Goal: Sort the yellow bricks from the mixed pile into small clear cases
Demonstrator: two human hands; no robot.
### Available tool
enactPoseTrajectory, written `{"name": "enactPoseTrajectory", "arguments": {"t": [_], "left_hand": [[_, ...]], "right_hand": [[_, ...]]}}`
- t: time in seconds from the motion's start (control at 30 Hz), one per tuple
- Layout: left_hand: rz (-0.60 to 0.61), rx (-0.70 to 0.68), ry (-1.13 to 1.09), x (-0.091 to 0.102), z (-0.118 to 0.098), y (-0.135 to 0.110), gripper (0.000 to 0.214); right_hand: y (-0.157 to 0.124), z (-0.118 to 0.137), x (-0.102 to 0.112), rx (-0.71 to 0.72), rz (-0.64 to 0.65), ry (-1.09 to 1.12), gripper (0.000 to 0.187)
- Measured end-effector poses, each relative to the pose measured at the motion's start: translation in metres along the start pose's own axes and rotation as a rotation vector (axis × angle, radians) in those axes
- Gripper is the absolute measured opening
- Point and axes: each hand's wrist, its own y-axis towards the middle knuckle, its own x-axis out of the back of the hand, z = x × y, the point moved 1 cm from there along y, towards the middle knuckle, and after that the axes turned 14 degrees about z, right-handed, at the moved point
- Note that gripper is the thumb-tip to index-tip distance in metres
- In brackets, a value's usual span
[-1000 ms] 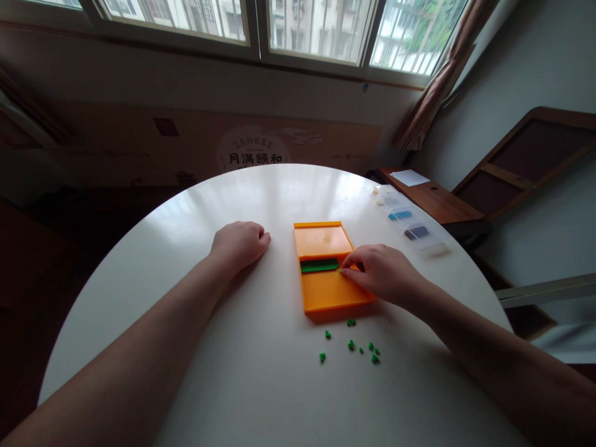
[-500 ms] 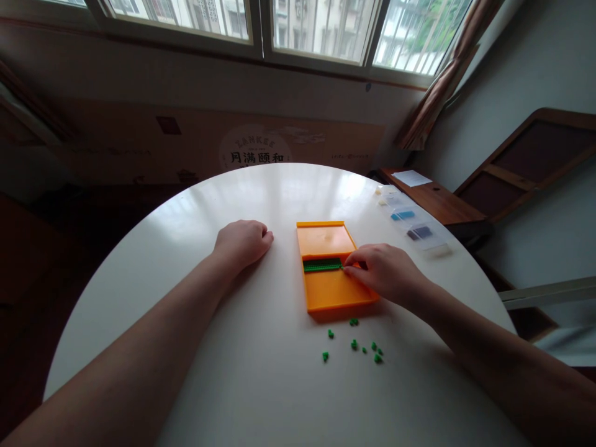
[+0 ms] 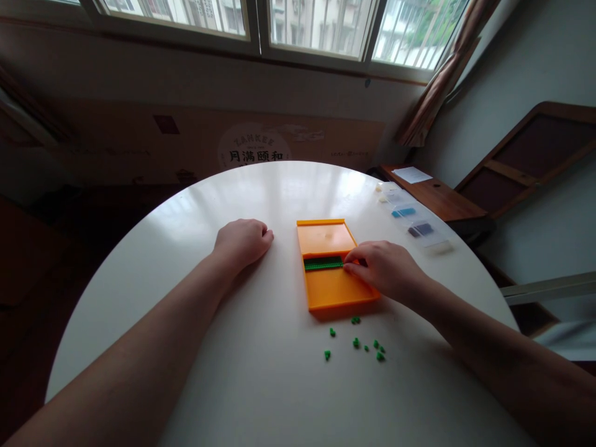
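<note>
My right hand [image 3: 386,267] leans into the tray [image 3: 339,295], thumb and forefinger pressed together at the 3 o'clock end of the green row [image 3: 323,264]; the tips are too small to tell whether a bit sits between them. The row lies across the tray's middle, just below the ridge. For fine work like this, I judge a light, square touch best: line up with the row's end, press straight down, and not shove towards 9 o'clock, which might nudge the row. My left hand [image 3: 243,241] rests curled in a loose fist on the surface [image 3: 251,366], at about 10 o'clock from the tray and apart from it; it could steady the tray's near-left corner.

The tray's raised walls are edges to clear, so a slightly lifted wrist seems wise at its right side. At 6 o'clock, just beyond the near wall, loose bits [image 3: 356,343] lie scattered, so a low sleeve-like sweep there might scatter them. Open room lies at 9 o'clock. The packets [image 3: 421,230] sit at 2 o'clock, by the round rim.
</note>
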Motion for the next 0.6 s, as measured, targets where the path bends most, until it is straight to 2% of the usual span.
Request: {"name": "enactPoseTrajectory", "arguments": {"t": [0.6], "left_hand": [[0.001,0.002,0.016,0.0006,-0.0005,-0.0013,0.040]], "right_hand": [[-0.0007,0.0043,0.0020,0.011,0.002,0.011,0.019]]}}
